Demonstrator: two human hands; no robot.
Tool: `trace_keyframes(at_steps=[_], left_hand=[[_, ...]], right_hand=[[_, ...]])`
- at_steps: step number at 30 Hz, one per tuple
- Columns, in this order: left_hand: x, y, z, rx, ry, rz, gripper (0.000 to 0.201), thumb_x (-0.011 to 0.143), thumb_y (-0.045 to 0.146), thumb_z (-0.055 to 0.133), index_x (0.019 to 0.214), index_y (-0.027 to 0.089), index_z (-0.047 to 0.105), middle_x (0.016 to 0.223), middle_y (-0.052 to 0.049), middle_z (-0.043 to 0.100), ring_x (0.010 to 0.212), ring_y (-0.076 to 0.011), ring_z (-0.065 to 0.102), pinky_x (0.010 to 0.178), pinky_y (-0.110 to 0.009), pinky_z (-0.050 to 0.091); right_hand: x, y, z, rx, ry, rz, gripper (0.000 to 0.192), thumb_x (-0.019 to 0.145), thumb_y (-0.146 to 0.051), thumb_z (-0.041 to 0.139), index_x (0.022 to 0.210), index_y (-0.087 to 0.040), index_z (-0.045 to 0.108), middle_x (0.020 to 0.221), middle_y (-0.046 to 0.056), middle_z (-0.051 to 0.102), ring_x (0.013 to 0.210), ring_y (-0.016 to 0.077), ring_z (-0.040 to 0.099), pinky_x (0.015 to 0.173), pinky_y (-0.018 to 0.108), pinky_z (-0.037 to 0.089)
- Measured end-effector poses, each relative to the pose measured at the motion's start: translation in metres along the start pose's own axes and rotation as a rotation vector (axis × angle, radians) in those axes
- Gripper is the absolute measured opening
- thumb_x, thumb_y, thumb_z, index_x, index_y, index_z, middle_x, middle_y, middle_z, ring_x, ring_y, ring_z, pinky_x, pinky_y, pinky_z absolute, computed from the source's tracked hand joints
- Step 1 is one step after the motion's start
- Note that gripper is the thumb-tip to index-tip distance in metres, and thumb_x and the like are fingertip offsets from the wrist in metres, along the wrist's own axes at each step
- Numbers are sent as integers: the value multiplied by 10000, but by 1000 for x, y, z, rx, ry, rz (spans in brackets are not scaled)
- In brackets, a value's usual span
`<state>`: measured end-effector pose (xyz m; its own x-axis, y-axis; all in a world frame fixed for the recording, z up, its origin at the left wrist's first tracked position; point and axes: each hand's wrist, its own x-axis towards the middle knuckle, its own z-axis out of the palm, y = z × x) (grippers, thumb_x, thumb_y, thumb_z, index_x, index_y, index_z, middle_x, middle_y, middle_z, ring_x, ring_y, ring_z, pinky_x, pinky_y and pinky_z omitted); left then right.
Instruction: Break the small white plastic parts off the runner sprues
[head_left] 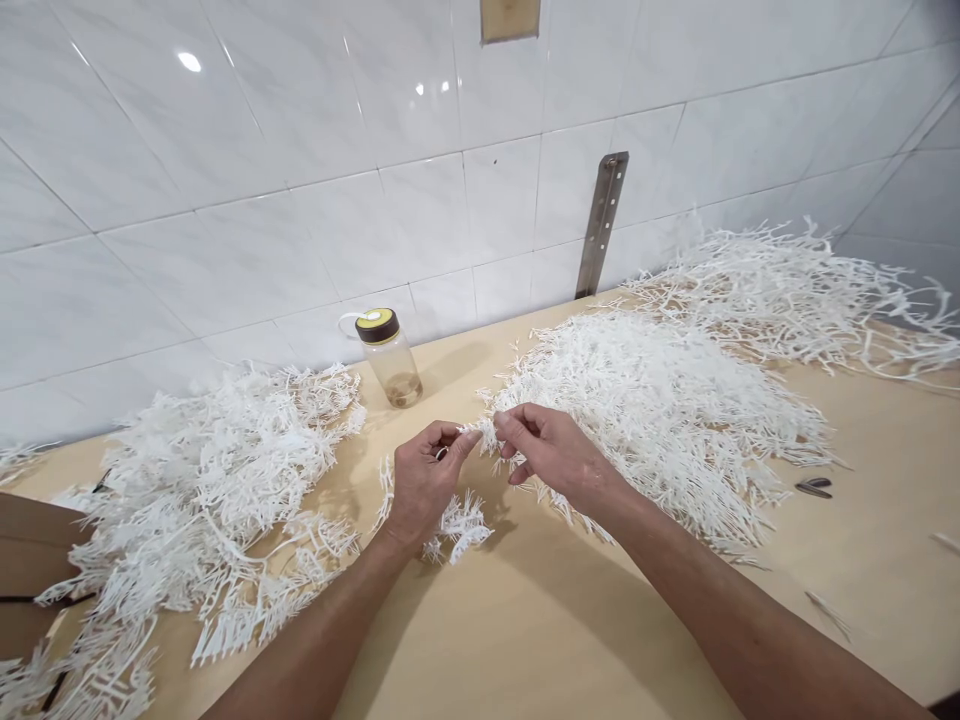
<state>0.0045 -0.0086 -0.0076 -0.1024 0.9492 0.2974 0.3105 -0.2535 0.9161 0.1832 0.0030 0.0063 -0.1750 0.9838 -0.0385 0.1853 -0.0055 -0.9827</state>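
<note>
Head view: the left hand (424, 480) and the right hand (544, 450) meet in front of the bottle (390, 357), fingers pinched on one white plastic strip (480, 432) stretched between them above the surface (525, 620). A small plastic piece (459, 525) lies under the left wrist. Plastic heaps lie left (210, 480) and right (660, 400) of the bottle.

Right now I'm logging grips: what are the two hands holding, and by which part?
A small white plastic comb-like piece, pinched at its two ends between the fingers of the left hand and the right hand.
</note>
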Motion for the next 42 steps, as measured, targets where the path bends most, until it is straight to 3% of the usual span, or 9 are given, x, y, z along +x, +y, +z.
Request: trace_keyframes(at_steps=[3, 11, 16, 19, 22, 27, 32, 37, 42], left_hand=[[0, -1, 1, -53, -18, 12, 209, 774, 370, 747, 831, 173, 706, 749, -15, 676, 694, -132, 574, 672, -251, 465], [1, 1, 0, -158, -216, -36, 246, 765, 323, 730, 960, 174, 744, 904, -61, 712, 763, -156, 612, 712, -273, 481], [9, 8, -11, -250, -382, -164, 293, 704, 319, 741, 951, 163, 769, 715, -7, 561, 538, -77, 398, 501, -232, 311], [12, 11, -18, -351, -529, -309, 326, 727, 333, 700, 985, 142, 762, 577, 19, 426, 499, -76, 322, 478, -235, 216], [14, 11, -23, -414, -608, -379, 327, 728, 320, 655, 974, 131, 760, 526, 7, 420, 487, -92, 331, 474, -248, 192], [16, 9, -24, -453, -630, -405, 288, 687, 280, 615, 878, 120, 760, 589, -43, 520, 487, -100, 378, 462, -257, 210], [13, 9, -25, -419, -628, -429, 268, 721, 348, 679, 845, 123, 756, 507, 28, 381, 430, -57, 238, 428, -233, 123], [11, 10, -24, -381, -695, -478, 431, 749, 538, 729, 789, 109, 716, 522, 70, 291, 434, -28, 139, 410, -217, 54], [12, 5, -21, -416, -640, -550, 433, 657, 515, 822, 754, 138, 634, 574, 58, 414, 416, -14, 172, 387, -219, 59]], right_hand=[[-3, -2, 2, -44, -77, 0, 306, 877, -476, 612, 883, -174, 660, 775, 23, 669, 523, 124, 651, 507, 249, 513], [0, -2, -1, 2, -13, -19, 232, 852, -409, 643, 821, -179, 655, 773, 1, 661, 532, 124, 658, 538, 259, 524], [3, -2, -7, 32, -13, 31, 253, 853, -421, 650, 820, -170, 660, 779, 15, 663, 534, 131, 665, 523, 256, 503], [4, -1, -8, 80, -60, 18, 243, 850, -409, 651, 806, -170, 649, 759, 6, 643, 553, 120, 645, 558, 264, 518], [3, -2, -9, 138, -100, -18, 248, 842, -416, 655, 803, -172, 642, 736, -13, 609, 571, 101, 602, 577, 255, 517], [1, -4, -11, 147, -175, -86, 261, 837, -422, 662, 799, -165, 638, 744, -24, 599, 510, 63, 514, 520, 220, 446], [0, -4, -11, 74, -224, -143, 253, 863, -422, 635, 825, -173, 645, 763, -6, 644, 493, 69, 504, 502, 229, 413], [0, -4, -9, 33, -269, -145, 246, 862, -416, 634, 814, -176, 654, 713, -1, 640, 504, 84, 508, 496, 235, 425], [2, -7, -15, -14, -245, -145, 243, 840, -429, 655, 809, -189, 669, 674, -17, 574, 505, 86, 495, 485, 236, 414]])
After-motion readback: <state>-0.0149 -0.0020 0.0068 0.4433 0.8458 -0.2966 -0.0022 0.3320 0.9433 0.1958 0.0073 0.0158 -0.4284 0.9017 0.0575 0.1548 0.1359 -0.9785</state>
